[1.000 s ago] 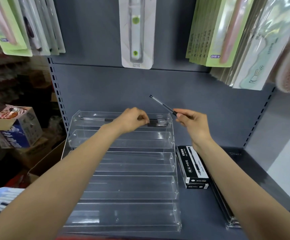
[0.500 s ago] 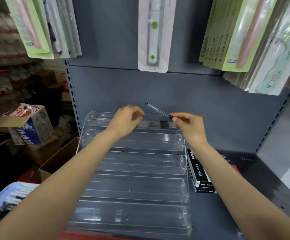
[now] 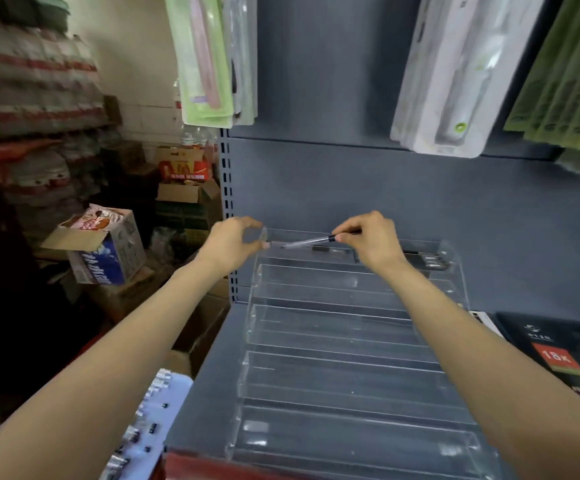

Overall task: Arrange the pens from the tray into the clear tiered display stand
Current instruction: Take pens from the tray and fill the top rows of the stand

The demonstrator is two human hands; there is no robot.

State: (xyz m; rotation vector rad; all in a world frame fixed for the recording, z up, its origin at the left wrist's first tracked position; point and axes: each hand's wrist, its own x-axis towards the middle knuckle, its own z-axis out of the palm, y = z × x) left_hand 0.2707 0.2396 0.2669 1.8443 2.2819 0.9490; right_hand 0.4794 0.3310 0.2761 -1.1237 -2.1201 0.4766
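The right hand [image 3: 368,242] pinches the black end of a slim clear-barrelled pen with a black cap [image 3: 311,241], holding it almost level over the top tier of the clear acrylic tiered display stand [image 3: 344,327]. The left hand [image 3: 231,242] has its fingers curled at the pen's opposite tip; actual contact cannot be confirmed. Several dark pens [image 3: 423,259] lie in the top tier's right end. The pale blue tray of pens [image 3: 150,420] sits lower left, beside the grey shelf [image 3: 205,386]

Stand [image 3: 351,341] on shelf [image 3: 205,375]; tray [image 3: 150,420] left; pens [image 3: 423,259], seemingly, in top tier.
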